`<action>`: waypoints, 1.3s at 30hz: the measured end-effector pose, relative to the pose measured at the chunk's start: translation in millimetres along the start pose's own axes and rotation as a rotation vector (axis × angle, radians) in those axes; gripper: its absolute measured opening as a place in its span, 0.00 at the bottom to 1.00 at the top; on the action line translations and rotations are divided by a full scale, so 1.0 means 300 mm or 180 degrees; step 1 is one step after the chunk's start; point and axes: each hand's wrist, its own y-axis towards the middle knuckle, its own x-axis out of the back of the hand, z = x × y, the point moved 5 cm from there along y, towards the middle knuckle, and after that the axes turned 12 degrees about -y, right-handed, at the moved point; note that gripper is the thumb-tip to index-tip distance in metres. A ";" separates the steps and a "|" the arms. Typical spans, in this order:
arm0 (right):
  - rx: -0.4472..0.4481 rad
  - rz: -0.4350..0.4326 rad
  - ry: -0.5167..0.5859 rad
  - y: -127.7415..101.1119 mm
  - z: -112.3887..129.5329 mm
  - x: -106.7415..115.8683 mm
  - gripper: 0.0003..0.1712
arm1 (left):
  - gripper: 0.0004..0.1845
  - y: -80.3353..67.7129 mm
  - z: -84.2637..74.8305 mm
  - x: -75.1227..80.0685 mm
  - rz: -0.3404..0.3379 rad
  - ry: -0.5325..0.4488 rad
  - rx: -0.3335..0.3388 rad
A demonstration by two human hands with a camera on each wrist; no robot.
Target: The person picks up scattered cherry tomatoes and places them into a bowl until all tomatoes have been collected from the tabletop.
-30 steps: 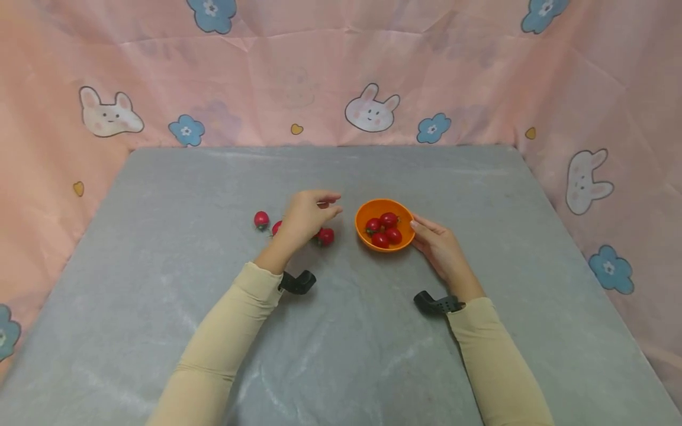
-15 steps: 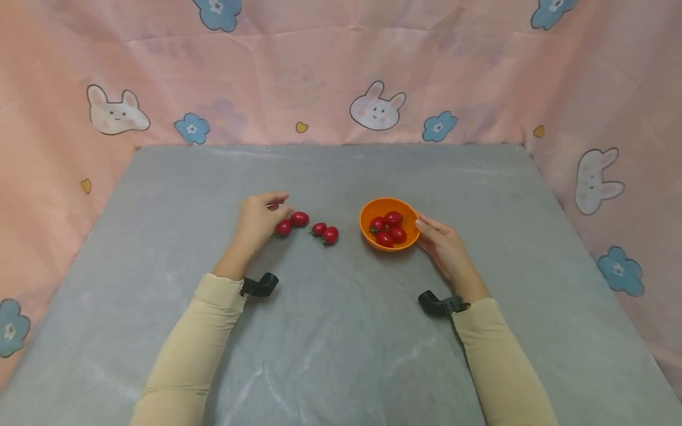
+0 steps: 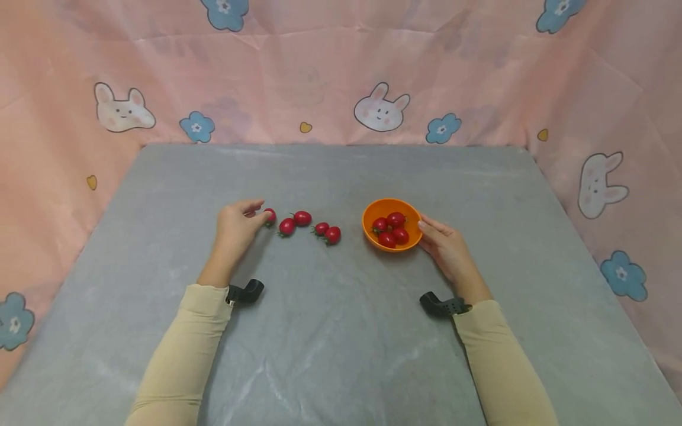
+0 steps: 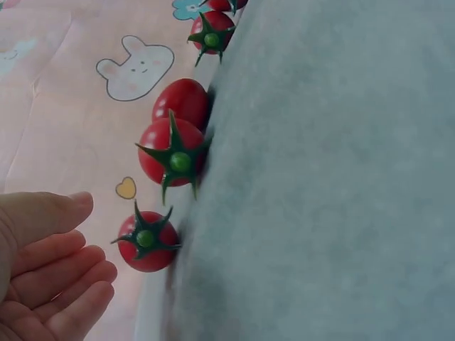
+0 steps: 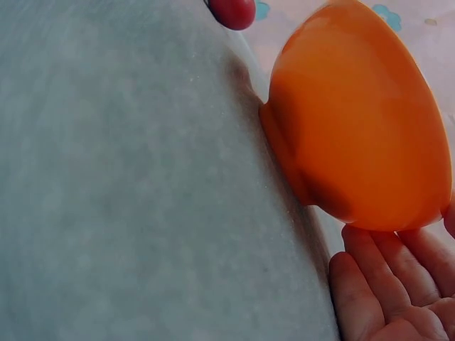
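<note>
We see a pink cloth backdrop, creased and printed with rabbits and blue flowers, filling the top and sides of the head view. Below it lies the table under a grey, felt-like cover with faint wrinkles. Right of centre sits a round orange bowl, smooth and glossy like plastic, holding four small red tomatoes.

Our right hand lies just right of the bowl, fingers straight and relaxed; its fingertips seem to touch the bowl's wall, though the wrist view leaves that uncertain.

Left of the bowl, five cherry tomatoes run in a loose row across the middle of the frame, shiny, oval, with green star-shaped stems. Our left hand is at the row's left end, thumb and fingers lightly bent toward the leftmost tomato. In the wrist view a thin gap separates the fingertips from that tomato, so the hand holds nothing.
</note>
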 end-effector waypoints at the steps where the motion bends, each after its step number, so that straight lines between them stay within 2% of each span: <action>1: -0.0005 -0.0007 0.0001 -0.001 0.000 0.000 0.36 | 0.22 0.000 0.005 -0.001 0.0002 -0.0001 0.0016; 11: 0.0000 -0.0009 -0.0052 -0.007 0.008 -0.005 0.37 | 0.26 0.010 0.043 -0.032 0.0087 -0.0060 0.0182; 32: 0.0032 -0.0016 -0.0055 -0.010 0.002 0.000 0.36 | 0.25 0.020 0.048 -0.054 0.0168 0.0287 0.0060; 39: 0.0027 -0.0008 -0.0040 -0.008 0.002 0.001 0.37 | 0.24 0.016 0.037 -0.049 0.0114 0.0112 0.0110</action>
